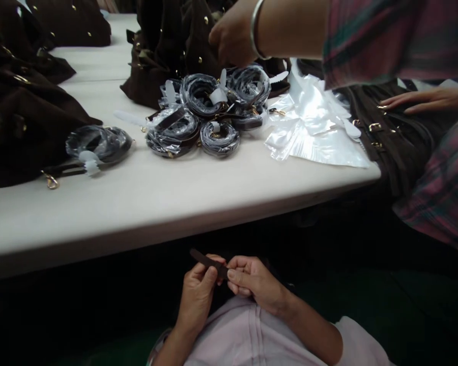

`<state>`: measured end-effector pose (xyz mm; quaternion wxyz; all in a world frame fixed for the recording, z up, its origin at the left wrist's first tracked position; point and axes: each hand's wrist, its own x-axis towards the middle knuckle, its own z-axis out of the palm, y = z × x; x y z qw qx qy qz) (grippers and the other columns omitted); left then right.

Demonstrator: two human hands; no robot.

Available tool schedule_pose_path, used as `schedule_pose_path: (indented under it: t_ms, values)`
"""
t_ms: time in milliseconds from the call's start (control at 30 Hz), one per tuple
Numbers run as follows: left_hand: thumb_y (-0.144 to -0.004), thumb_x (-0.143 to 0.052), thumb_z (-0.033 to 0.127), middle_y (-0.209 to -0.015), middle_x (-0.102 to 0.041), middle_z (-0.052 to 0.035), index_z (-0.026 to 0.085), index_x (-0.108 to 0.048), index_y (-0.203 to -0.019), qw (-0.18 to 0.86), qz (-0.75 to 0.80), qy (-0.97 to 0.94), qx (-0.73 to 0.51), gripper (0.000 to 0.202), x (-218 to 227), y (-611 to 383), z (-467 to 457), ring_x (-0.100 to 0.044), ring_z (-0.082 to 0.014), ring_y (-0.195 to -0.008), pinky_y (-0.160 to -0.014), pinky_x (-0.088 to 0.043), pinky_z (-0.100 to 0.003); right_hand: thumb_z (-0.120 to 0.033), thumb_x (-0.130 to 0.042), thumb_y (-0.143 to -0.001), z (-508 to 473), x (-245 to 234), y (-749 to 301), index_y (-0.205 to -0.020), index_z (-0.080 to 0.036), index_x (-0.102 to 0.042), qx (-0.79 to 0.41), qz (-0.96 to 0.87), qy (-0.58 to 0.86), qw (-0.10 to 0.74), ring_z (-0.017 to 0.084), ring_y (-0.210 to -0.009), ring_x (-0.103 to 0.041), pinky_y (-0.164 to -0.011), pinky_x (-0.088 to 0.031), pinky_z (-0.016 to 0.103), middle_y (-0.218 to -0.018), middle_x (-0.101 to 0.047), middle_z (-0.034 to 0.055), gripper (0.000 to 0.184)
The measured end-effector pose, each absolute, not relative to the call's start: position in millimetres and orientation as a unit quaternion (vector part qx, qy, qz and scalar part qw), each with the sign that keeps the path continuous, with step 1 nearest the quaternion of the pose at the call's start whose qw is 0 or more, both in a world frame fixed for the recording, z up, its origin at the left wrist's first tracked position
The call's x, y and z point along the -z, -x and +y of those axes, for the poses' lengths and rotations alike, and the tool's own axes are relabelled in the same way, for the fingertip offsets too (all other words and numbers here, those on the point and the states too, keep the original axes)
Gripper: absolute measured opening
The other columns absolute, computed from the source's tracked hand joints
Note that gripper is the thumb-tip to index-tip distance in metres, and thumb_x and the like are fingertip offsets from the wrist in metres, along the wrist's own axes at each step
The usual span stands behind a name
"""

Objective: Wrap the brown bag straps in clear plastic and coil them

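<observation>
1. Left hand and right hand pinch a bare brown strip between them, before the body; its handling looks unfinished.
2. Between 10 and 11 o'clock, one plastic-wrapped coil appears done, likewise the coil cluster at 12.
3. At 1, plastic sheets seem unused.
4. Farther, towards 11, a dark bag stands; its completeness is unclear.

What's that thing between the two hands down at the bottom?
A narrow dark brown strip, seen in the head view. The left hand and right hand both pinch it, and one end sticks out past the left thumb.
</observation>
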<state>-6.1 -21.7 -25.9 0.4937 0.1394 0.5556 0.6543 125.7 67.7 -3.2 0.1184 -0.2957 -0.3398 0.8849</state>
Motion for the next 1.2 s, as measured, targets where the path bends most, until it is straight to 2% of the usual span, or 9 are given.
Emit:
schedule_pose_path:
  t_ms: [133,367,533,633,733,833,1000,1200]
  values:
    - [-0.071,-0.08,0.042,-0.08,-0.061,-0.0017,0.015,-0.074,-0.085,0.492,0.538,-0.111,-0.675,0.031,20,1,-18,-0.049,-0.0074,-0.059,-0.056,-0.043,-0.019,-0.042,-0.082,-0.072,66,-1,-124,-0.078,-0.011,-0.056,-0.919,-0.251,0.283,0.114,0.0,-0.043,-0.022,-0.044,-0.012,0.019,-0.06,-0.051,-0.0037,0.042]
    - [-0.069,-0.081,0.031,-0.09,-0.065,-0.0027,0.018,-0.074,-0.094,0.465,0.61,-0.165,-0.62,0.029,23,7,-26,-0.056,-0.0098,-0.066,-0.06,-0.048,-0.019,-0.043,-0.083,-0.071,62,3,-123,-0.077,-0.011,-0.056,-0.91,-0.253,0.304,0.125,0.0,-0.042,-0.023,-0.043,-0.011,0.019,-0.059,-0.052,-0.0032,0.042]
    - [-0.071,-0.079,0.034,-0.086,-0.068,-0.0033,0.018,-0.075,-0.09,0.369,0.694,-0.237,-0.571,0.025,7,3,-27,-0.056,-0.0108,-0.061,-0.057,-0.049,-0.02,-0.052,-0.075,-0.078,61,2,-124,-0.082,-0.011,-0.06,-0.85,-0.383,0.318,0.174,0.002,-0.041,-0.031,-0.041,-0.017,0.019,-0.057,-0.056,-0.0028,0.044]
    - [-0.073,-0.077,0.034,-0.08,-0.067,-0.002,0.019,-0.074,-0.092,0.369,0.696,-0.243,-0.566,0.024,5,-1,-27,-0.055,-0.0103,-0.059,-0.055,-0.047,-0.02,-0.055,-0.074,-0.078,62,2,-126,-0.08,-0.012,-0.062,-0.807,-0.451,0.332,0.188,0.003,-0.04,-0.033,-0.039,-0.02,0.019,-0.055,-0.055,-0.0036,0.044]
    - [-0.074,-0.077,0.033,-0.081,-0.065,-0.0012,0.018,-0.075,-0.092,0.423,0.666,-0.224,-0.572,0.023,12,1,-27,-0.054,-0.0092,-0.059,-0.055,-0.046,-0.019,-0.055,-0.073,-0.078,64,5,-128,-0.078,-0.012,-0.062,-0.806,-0.457,0.335,0.169,0.003,-0.04,-0.032,-0.039,-0.02,0.019,-0.054,-0.055,-0.003,0.045]
    - [-0.069,-0.081,0.031,-0.087,-0.064,-0.0019,0.019,-0.076,-0.089,0.46,0.64,-0.217,-0.576,0.024,19,8,-27,-0.054,-0.0097,-0.062,-0.055,-0.046,-0.02,-0.055,-0.073,-0.077,65,8,-129,-0.077,-0.012,-0.061,-0.809,-0.458,0.338,0.15,0.003,-0.039,-0.033,-0.039,-0.02,0.019,-0.053,-0.056,-0.0025,0.045]
    - [-0.065,-0.085,0.027,-0.083,-0.066,-0.0048,0.021,-0.079,-0.082,0.47,0.622,-0.32,-0.538,0.02,17,24,-27,-0.061,-0.0187,-0.08,-0.07,-0.05,-0.025,-0.049,-0.073,-0.078,69,6,-132,-0.074,-0.014,-0.058,-0.791,-0.494,0.341,0.114,0.004,-0.038,-0.039,-0.037,-0.025,0.016,-0.053,-0.058,-0.0033,0.039]
    - [-0.057,-0.09,0.034,-0.077,-0.063,-0.0043,0.02,-0.079,-0.079,0.489,0.569,-0.338,-0.568,0.028,14,27,-27,-0.059,-0.0183,-0.074,-0.066,-0.05,-0.027,-0.043,-0.079,-0.075,78,-3,-132,-0.083,-0.012,-0.057,-0.903,-0.369,0.215,0.038,0.005,-0.04,-0.048,-0.037,-0.029,0.014,-0.063,-0.067,0.0022,0.039]
